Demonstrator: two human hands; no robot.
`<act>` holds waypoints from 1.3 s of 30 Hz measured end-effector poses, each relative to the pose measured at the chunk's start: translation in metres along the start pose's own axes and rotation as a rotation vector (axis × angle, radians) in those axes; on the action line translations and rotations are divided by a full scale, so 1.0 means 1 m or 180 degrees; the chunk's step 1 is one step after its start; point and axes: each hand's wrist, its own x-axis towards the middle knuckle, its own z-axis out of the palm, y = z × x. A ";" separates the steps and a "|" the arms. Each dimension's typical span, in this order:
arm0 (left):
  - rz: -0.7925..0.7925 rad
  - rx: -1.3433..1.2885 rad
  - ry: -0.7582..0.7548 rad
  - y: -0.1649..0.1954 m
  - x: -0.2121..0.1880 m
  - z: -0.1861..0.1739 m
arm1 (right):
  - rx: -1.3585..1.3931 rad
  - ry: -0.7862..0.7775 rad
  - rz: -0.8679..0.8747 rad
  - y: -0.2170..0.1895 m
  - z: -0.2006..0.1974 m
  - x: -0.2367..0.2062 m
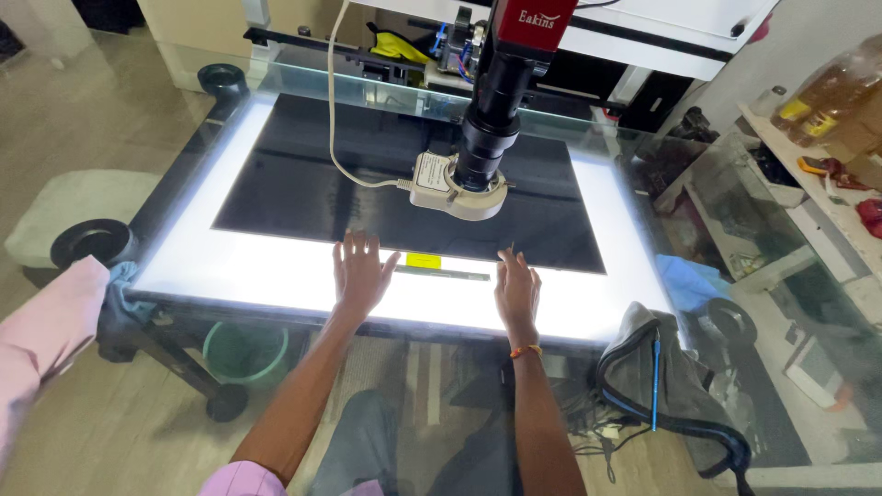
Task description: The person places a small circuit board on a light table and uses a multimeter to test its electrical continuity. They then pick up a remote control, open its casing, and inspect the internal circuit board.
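Head view: your left hand (360,274) and right hand (517,289) lie flat, each grip released, on the lit surface (276,271), flanking a thin dark strip (443,273) at the black panel's (367,184) near edge. Risk: pressing or sliding could shift the panel under the microscope's ring light (459,188). A small yellow rectangular label (424,261) sits just behind the strip.
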 end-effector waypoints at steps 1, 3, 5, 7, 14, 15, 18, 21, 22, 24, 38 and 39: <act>-0.0072 0.0144 -0.0145 0.003 -0.003 -0.001 | -0.0279 -0.0214 0.0050 0.003 0.001 -0.002; -0.0264 0.0319 -0.0372 0.009 -0.006 -0.002 | -0.0329 -0.0249 0.0022 0.007 0.003 -0.008; -0.0511 0.0389 -0.0494 0.014 -0.010 -0.004 | -0.0447 -0.0317 0.0061 0.010 0.003 -0.012; -0.0432 0.0401 -0.0488 0.018 -0.012 -0.006 | -0.0635 -0.0416 0.0187 0.010 0.001 -0.015; -0.0142 0.0480 -0.0438 0.017 -0.015 0.009 | -0.0922 -0.0688 0.0445 0.017 0.001 -0.015; -0.0161 0.0506 -0.0480 0.015 -0.013 0.013 | -0.0945 -0.0732 0.0453 0.018 0.004 -0.013; -0.0181 0.0580 -0.0571 0.017 -0.017 0.021 | -0.0728 -0.0521 0.0303 0.023 0.000 -0.017; -0.0148 0.0676 -0.0516 0.042 -0.053 0.017 | -0.0515 -0.0379 0.0271 0.036 -0.042 -0.049; -0.0119 0.0709 -0.0397 0.053 -0.061 0.016 | -0.0392 -0.0348 0.0320 0.042 -0.057 -0.056; -0.0087 0.0533 -0.0410 0.078 -0.088 0.001 | -0.0201 -0.0090 0.0439 0.050 -0.098 -0.080; 0.1386 -0.1064 0.0373 0.238 -0.308 -0.091 | 0.0592 -0.0147 -0.0010 0.125 -0.258 -0.269; 0.1362 -0.1134 0.0345 0.239 -0.313 -0.090 | 0.0634 -0.0331 -0.0011 0.126 -0.262 -0.275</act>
